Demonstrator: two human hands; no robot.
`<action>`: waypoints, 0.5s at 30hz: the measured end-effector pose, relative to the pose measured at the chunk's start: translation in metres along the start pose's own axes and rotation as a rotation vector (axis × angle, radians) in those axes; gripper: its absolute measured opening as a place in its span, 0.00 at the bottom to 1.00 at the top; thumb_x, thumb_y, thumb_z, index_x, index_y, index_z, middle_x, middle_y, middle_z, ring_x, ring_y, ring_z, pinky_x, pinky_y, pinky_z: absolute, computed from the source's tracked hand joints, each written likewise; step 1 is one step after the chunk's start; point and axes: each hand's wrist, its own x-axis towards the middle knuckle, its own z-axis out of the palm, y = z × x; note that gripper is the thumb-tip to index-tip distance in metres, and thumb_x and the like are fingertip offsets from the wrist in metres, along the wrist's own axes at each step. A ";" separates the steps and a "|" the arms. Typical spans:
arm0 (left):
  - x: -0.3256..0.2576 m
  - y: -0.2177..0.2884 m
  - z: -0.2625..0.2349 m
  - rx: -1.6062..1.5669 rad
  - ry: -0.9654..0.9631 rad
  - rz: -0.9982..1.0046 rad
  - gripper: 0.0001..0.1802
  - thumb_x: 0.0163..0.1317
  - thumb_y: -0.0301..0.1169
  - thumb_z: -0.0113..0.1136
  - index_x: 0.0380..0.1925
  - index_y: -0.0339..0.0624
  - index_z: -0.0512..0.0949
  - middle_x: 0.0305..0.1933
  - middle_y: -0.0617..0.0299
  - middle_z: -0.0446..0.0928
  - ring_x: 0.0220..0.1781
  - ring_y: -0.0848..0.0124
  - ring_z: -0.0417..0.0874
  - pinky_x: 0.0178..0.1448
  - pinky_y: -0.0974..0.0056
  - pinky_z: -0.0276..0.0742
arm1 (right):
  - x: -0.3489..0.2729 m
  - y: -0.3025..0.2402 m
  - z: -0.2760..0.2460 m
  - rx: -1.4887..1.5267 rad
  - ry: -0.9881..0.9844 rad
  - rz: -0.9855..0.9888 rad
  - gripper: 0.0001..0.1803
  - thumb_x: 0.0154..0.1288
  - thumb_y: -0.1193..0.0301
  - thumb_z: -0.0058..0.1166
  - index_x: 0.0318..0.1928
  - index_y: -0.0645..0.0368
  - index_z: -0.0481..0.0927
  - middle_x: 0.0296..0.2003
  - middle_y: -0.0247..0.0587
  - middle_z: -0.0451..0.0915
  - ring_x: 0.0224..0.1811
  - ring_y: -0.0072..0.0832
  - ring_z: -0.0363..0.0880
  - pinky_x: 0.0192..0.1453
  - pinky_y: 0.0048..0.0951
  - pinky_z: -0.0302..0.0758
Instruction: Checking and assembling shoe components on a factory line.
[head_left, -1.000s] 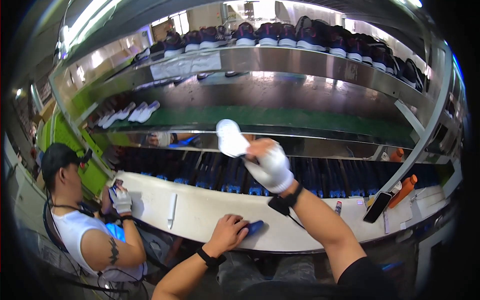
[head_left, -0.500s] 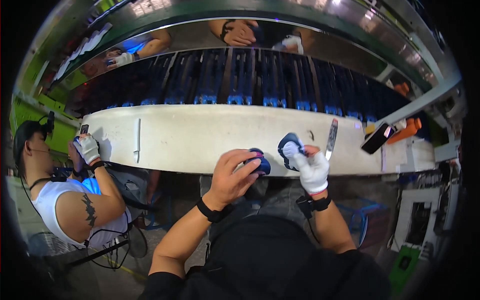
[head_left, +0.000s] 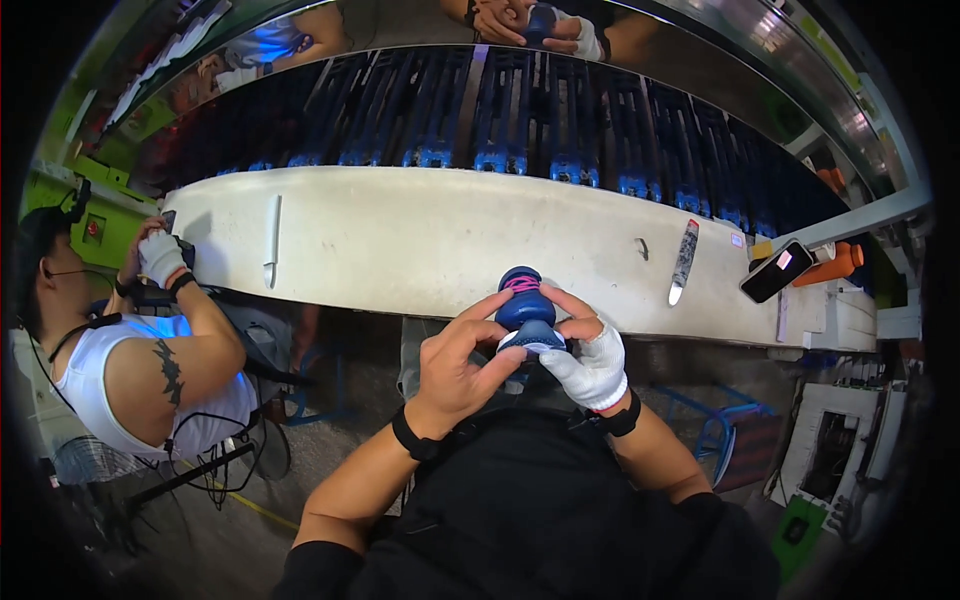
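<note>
A small blue shoe-like piece with pink lacing (head_left: 523, 284) is held over the table's near edge, its rounded front toward me. Against that end lies a curved grey-blue piece with a white rim (head_left: 537, 336), its exact kind unclear. My bare left hand (head_left: 462, 355) closes on both from the left, thumb on the white rim and fingertips along the blue side. On the other side my right hand (head_left: 590, 360), in a white glove with bare fingertips, pinches the same two pieces. The contact between the pieces is partly covered by my fingers.
On the white table (head_left: 400, 240) lie a knife with a worn blade (head_left: 684, 262), a pale strip (head_left: 272, 240) and a small dark scrap (head_left: 642, 248). A phone (head_left: 778, 272) and orange bottle (head_left: 840, 263) stand right. Blue racks (head_left: 500, 110) line the back. A person (head_left: 150, 350) works at left.
My hands have come together. The white-rimmed piece in my right hand moved left and now meets the blue laced piece, which has turned more upright. The view has shifted slightly.
</note>
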 end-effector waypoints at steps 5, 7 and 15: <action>0.010 -0.007 -0.001 0.136 -0.022 0.133 0.17 0.64 0.32 0.83 0.40 0.35 0.81 0.63 0.41 0.89 0.40 0.59 0.96 0.42 0.63 0.91 | -0.003 0.007 -0.003 0.001 0.025 0.040 0.20 0.67 0.73 0.80 0.49 0.56 0.79 0.68 0.67 0.83 0.61 0.45 0.91 0.64 0.41 0.86; 0.013 -0.008 -0.001 0.159 -0.058 0.143 0.19 0.63 0.33 0.84 0.39 0.37 0.80 0.62 0.43 0.90 0.38 0.58 0.95 0.40 0.62 0.91 | -0.006 0.008 -0.008 0.003 -0.026 0.094 0.18 0.72 0.74 0.76 0.54 0.55 0.78 0.73 0.68 0.78 0.61 0.38 0.88 0.65 0.39 0.84; 0.012 -0.013 0.000 0.107 -0.065 0.094 0.19 0.64 0.32 0.84 0.38 0.37 0.79 0.59 0.43 0.91 0.33 0.62 0.95 0.37 0.64 0.90 | -0.010 0.012 -0.001 0.077 0.057 0.122 0.20 0.67 0.77 0.80 0.50 0.57 0.78 0.68 0.65 0.84 0.60 0.41 0.90 0.66 0.43 0.85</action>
